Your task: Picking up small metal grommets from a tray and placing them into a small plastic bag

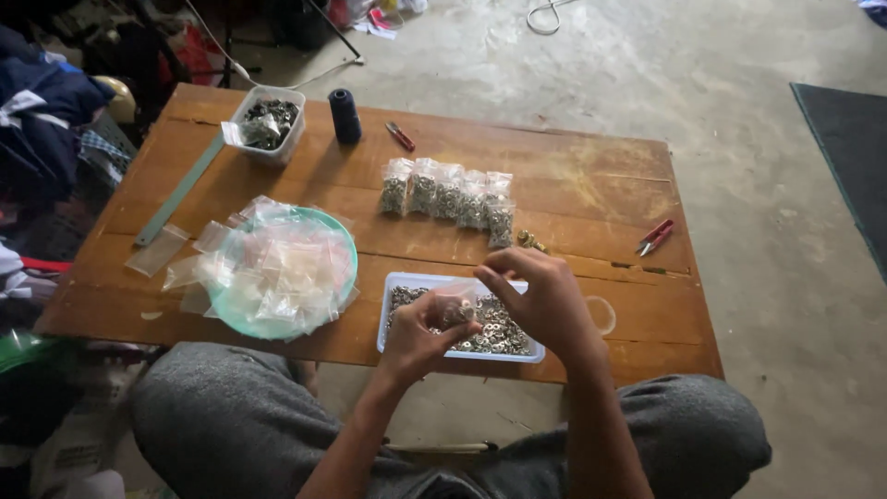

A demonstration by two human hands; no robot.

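Clear bag (pixel 455 305) pinched, seemingly, by both hands' fingers (pixel 434 319).

Filled bags (pixel 450 194) lie behind the tray (pixel 397 282), plate (pixel 342 231) left.

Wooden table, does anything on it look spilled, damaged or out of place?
Nothing looks spilled. The worn low wooden table has a dark gap between its boards near the red thread snips. One small brass-coloured piece lies loose outside the white tray of metal rings, beside the row of filled clear bags.
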